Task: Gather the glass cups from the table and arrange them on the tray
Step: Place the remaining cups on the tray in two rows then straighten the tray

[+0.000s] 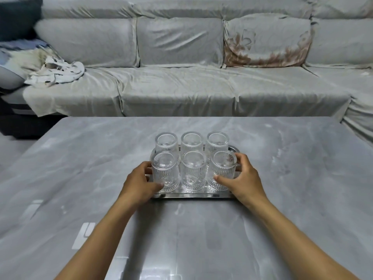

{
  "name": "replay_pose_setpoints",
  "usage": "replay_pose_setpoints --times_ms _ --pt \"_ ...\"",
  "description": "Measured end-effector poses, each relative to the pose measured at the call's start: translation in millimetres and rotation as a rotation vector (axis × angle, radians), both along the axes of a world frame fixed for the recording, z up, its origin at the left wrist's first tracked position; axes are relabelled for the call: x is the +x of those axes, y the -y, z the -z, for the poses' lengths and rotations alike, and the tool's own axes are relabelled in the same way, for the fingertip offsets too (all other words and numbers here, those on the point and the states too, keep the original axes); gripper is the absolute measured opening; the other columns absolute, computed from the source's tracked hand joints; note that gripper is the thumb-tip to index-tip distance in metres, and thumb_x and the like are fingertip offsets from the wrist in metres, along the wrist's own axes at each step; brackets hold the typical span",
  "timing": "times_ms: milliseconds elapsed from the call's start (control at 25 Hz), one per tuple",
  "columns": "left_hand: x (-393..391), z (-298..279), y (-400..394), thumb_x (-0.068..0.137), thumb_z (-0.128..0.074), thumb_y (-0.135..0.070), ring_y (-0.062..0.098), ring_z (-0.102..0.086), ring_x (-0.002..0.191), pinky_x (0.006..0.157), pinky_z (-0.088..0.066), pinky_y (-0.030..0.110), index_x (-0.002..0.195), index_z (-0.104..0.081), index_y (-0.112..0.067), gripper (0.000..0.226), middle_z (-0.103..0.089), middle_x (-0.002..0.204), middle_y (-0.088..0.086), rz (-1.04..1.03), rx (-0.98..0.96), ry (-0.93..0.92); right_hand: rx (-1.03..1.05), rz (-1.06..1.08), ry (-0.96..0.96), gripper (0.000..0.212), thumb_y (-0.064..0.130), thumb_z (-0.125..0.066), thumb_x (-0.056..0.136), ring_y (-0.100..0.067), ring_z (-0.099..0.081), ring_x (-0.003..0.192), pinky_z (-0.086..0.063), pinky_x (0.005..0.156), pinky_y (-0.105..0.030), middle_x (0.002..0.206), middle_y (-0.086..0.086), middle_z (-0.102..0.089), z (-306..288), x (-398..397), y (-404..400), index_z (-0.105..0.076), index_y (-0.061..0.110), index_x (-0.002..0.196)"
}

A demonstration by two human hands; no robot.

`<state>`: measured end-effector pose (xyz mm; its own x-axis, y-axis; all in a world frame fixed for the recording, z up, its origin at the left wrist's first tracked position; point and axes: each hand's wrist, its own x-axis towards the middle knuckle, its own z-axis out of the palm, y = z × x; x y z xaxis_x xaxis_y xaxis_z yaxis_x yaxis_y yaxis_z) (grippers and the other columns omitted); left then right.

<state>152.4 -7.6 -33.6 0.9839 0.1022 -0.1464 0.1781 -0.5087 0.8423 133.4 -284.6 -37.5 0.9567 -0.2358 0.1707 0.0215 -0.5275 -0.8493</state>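
Note:
Several ribbed glass cups stand upside down in two rows of three on a shiny metal tray in the middle of the table. My left hand wraps the front-left cup, thumb on its near side and fingers on its left side. My right hand wraps the front-right cup, thumb on its near side and fingers curled behind it over the tray's right end. The front-middle cup and the back row are untouched.
The grey marble-look table stretches wide on both sides of the tray. A long grey covered sofa runs behind the table's far edge, with a crumpled white cloth on its left seat.

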Motion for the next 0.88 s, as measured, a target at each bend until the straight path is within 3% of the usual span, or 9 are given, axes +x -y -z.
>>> replay_pose_setpoints --times_ms 200,280,360,520,680,760,880 --pt "0 3 -6 0.065 -0.082 -0.007 0.019 -0.068 0.091 0.081 -0.059 0.046 0.116 -0.061 -0.024 0.057 -0.069 0.108 0.001 0.027 0.011 0.023 0.003 -0.101 -0.083 0.082 0.036 -0.088 0.057 -0.01 -0.062 0.101 -0.051 0.086 -0.029 0.112 0.012 -0.062 2 6 5 -0.042 0.037 0.126" --pt "4 4 -18 0.065 -0.083 -0.008 0.022 -0.064 0.101 0.088 -0.055 0.043 0.124 -0.058 -0.024 0.066 -0.062 0.117 0.003 0.011 0.013 -0.036 0.026 -0.171 -0.142 0.088 0.025 -0.087 0.058 -0.011 -0.06 0.108 -0.05 0.088 -0.025 0.117 0.014 -0.06 -2 8 19 -0.041 0.038 0.131" --pt "5 6 -31 0.064 -0.084 -0.009 0.025 -0.062 0.103 0.085 -0.052 0.038 0.13 -0.054 -0.021 0.074 -0.06 0.115 0.006 0.002 0.033 -0.113 -0.088 -0.138 -0.16 0.086 0.017 -0.082 0.06 -0.012 -0.054 0.115 -0.045 0.086 -0.018 0.121 0.017 -0.055 -3 9 42 -0.042 0.035 0.133" --pt "0 11 -26 0.065 -0.085 -0.012 0.017 -0.066 0.069 0.064 -0.05 0.029 0.113 -0.067 -0.018 0.051 -0.07 0.083 0.002 0.053 0.016 -0.093 -0.231 0.024 -0.346 0.06 0.02 -0.077 0.066 -0.019 -0.059 0.095 -0.041 0.079 -0.029 0.115 -0.002 -0.063 4 -2 61 -0.054 0.022 0.122" --pt "-1 15 -20 0.063 -0.087 -0.02 0.011 -0.062 0.059 0.063 -0.049 0.027 0.102 -0.073 -0.022 0.041 -0.069 0.071 -0.005 -0.018 0.047 -0.014 -0.307 -0.049 -0.366 0.053 0.024 -0.076 0.067 -0.018 -0.056 0.093 -0.04 0.076 -0.028 0.111 -0.002 -0.061 9 -7 49 -0.06 0.023 0.118" --pt "3 13 -25 0.06 -0.088 -0.02 0.013 -0.066 0.068 0.068 -0.052 0.03 0.108 -0.07 -0.02 0.051 -0.071 0.08 -0.003 0.021 0.059 -0.062 -0.297 -0.043 -0.31 0.056 0.021 -0.077 0.067 -0.018 -0.058 0.098 -0.043 0.079 -0.029 0.114 0.001 -0.062 1 -5 54 -0.061 0.023 0.12" --pt "24 3 -37 0.056 -0.09 -0.021 0.022 -0.062 0.11 0.093 -0.051 0.036 0.137 -0.05 -0.022 0.091 -0.061 0.129 0.002 0.193 0.242 -0.068 -0.347 -0.207 -0.258 0.078 0.019 -0.08 0.066 -0.017 -0.049 0.125 -0.04 0.099 -0.031 0.139 0.005 -0.052 -13 13 66 -0.048 0.027 0.136"
